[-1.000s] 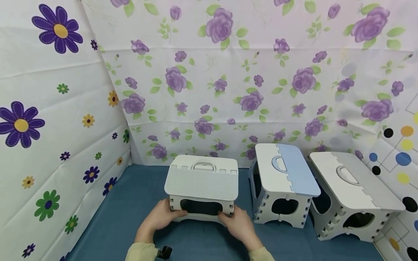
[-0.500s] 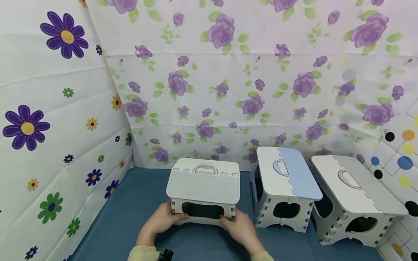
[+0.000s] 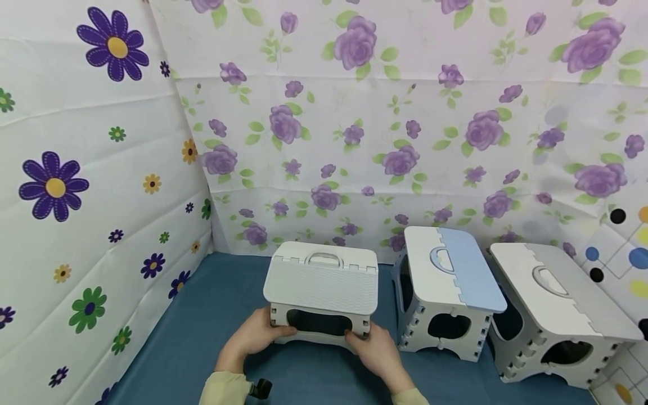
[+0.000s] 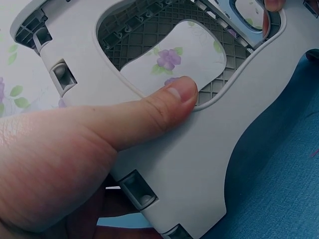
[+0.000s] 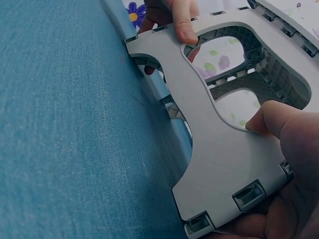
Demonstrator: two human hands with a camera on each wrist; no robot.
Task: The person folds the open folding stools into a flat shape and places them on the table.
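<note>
A white folding step stool [image 3: 321,281] with a handle loop on its top stands unfolded on the blue cloth. My left hand [image 3: 255,333] grips its front panel at the lower left corner; in the left wrist view the thumb [image 4: 169,102] presses the edge of the oval opening, with fingers behind the panel. At the lower right corner my right hand [image 3: 376,351] holds the same panel. Its thumb [image 5: 266,118] lies at the opening's rim in the right wrist view, fingers curled round the side edge.
To the right stands a white and light blue folding stool [image 3: 450,281], unfolded. Beyond it, a white and grey folding stool [image 3: 557,304] stands close to the dotted right wall. A flowered sheet [image 3: 349,140] hangs behind, and the blue cloth [image 3: 187,337] covers the surface.
The head view has shifted a little, so everything sits slightly further right in it. Both hands keep their hold on the white stool, which looks unmoved beside the other stools.
</note>
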